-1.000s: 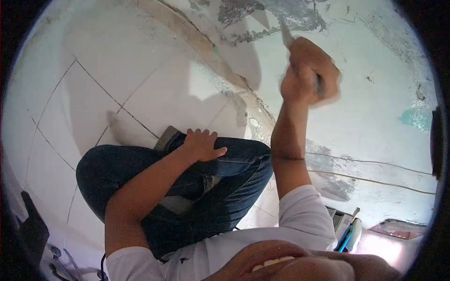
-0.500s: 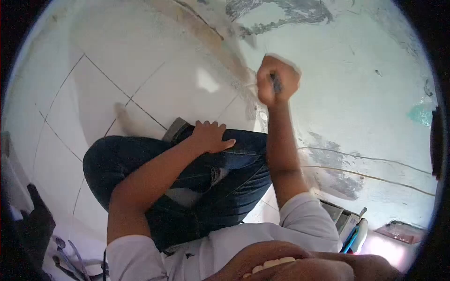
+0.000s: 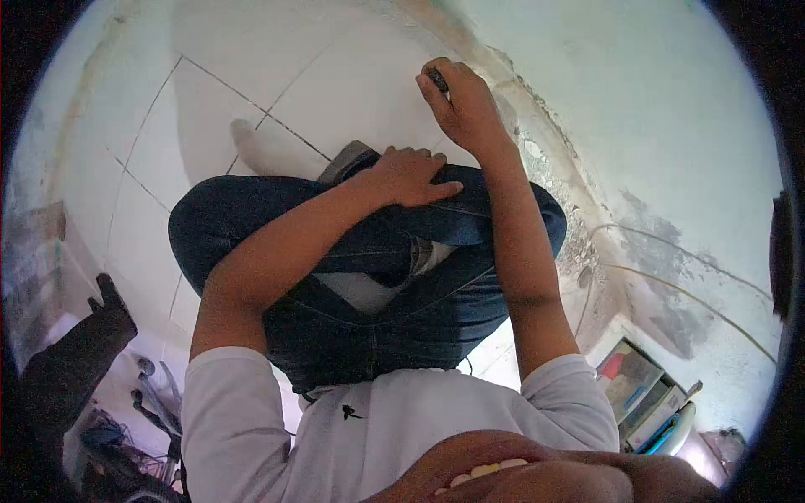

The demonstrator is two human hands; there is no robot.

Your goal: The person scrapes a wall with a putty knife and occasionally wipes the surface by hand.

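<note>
My right hand (image 3: 461,101) is closed around a small dark object (image 3: 438,80), most of it hidden by the fingers. It is above the white floor tiles, close to where the floor meets the wall. My left hand (image 3: 412,178) rests on my crossed legs in dark jeans (image 3: 335,230), fingers and thumb spread, holding nothing. A turned-up grey trouser cuff (image 3: 348,161) lies just beyond that hand.
A pale, patchy wall (image 3: 671,109) rises on the right, with flaking plaster along its base and thin cables (image 3: 688,260) across it. A box of items (image 3: 646,394) stands at lower right. Dark objects (image 3: 80,360) crowd the lower left.
My right hand has moved left from in front of the wall to above the floor near its base, still holding the dark object. My left hand stays on my leg; the view has shifted.
</note>
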